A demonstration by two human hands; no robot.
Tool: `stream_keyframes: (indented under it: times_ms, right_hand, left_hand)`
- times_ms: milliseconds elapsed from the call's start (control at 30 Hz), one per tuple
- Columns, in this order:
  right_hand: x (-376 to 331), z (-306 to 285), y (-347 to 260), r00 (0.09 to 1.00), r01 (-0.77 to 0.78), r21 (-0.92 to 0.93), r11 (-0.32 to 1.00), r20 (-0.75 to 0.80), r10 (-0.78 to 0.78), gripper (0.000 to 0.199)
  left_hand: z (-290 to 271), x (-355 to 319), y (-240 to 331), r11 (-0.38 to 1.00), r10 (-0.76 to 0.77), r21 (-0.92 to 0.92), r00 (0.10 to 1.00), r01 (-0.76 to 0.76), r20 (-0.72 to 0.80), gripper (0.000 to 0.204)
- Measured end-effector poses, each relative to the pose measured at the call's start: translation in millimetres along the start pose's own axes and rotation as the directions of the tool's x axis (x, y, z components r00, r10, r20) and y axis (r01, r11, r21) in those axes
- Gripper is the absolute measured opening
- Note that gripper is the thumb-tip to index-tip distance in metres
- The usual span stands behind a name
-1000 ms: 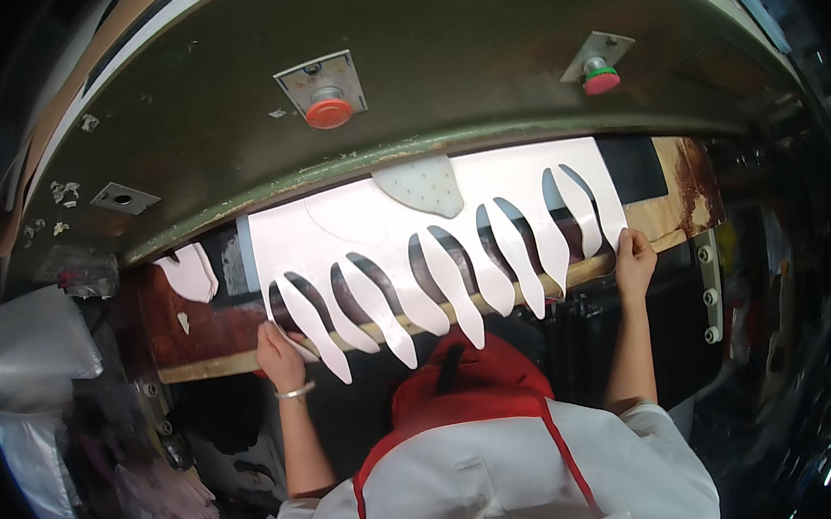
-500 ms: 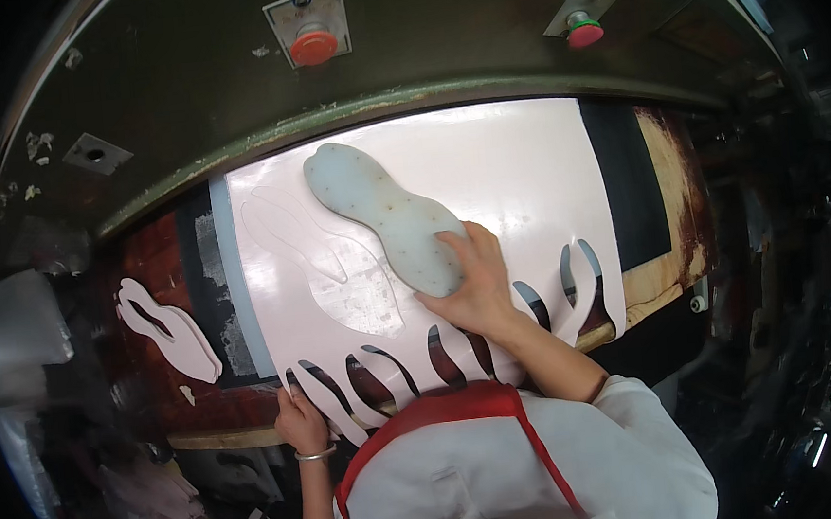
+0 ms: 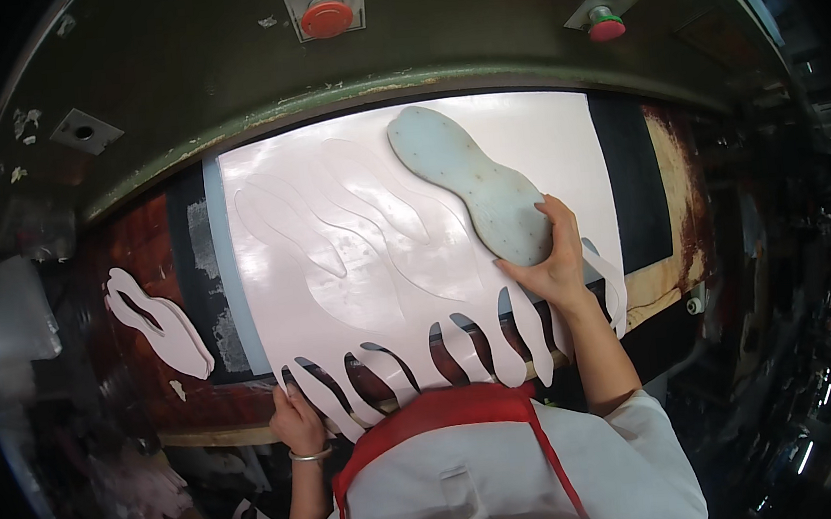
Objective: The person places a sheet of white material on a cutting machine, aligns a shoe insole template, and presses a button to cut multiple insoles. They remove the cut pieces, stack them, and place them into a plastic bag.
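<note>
A large pale pink sheet (image 3: 374,233) lies on the press bed, with sole-shaped outlines cut in it and a row of finger-like strips along its near edge. My right hand (image 3: 550,268) grips the near end of a grey-white sole-shaped cutting die (image 3: 473,187) that lies slanted on the sheet's right half. My left hand (image 3: 297,423) holds the sheet's near-left edge by one of the strips. A red apron strap and white sleeves fill the bottom of the view.
The green press head (image 3: 227,99) arches over the bed, carrying a red button (image 3: 326,17) and a second red-and-green button (image 3: 605,22). A pale sole-shaped offcut (image 3: 157,324) lies left of the sheet on the worn red board. Dark clutter flanks both sides.
The sheet has been pushed further under the press head. My right hand has gone from the sheet's right edge onto the die and slid it right and toward me.
</note>
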State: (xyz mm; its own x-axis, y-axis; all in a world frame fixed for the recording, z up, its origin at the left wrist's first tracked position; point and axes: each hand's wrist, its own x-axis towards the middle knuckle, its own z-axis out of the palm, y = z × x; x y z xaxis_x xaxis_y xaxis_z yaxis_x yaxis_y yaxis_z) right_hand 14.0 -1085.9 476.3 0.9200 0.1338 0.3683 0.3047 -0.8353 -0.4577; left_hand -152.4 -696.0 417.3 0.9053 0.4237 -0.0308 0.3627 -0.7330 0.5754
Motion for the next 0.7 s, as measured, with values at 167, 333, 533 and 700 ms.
stream_keyframes:
  times_ms: [167, 333, 533, 700]
  right_hand:
    - [32, -6, 15, 0.998, -0.050, 0.056, 0.997, 0.050, 0.047, 0.092]
    - [118, -39, 23, 0.937, -0.316, 0.261, 0.912, -0.067, 0.344, 0.091]
    - [269, -52, 38, 0.911, -0.190, -0.252, 0.949, -0.405, 0.075, 0.092]
    - [300, -40, 38, 0.910, -0.143, -0.207, 0.968, -0.413, 0.046, 0.099]
  left_hand:
    - [-2, 27, 33, 0.995, -0.018, 0.098, 0.999, 0.021, -0.034, 0.028]
    - [-15, 64, 72, 0.993, -0.086, 0.080, 0.996, 0.086, -0.003, 0.030]
    - [-12, 143, 106, 0.986, -0.137, 0.104, 0.989, 0.131, 0.051, 0.032]
    - [3, 217, 125, 0.989, -0.081, 0.130, 0.996, 0.077, 0.025, 0.032]
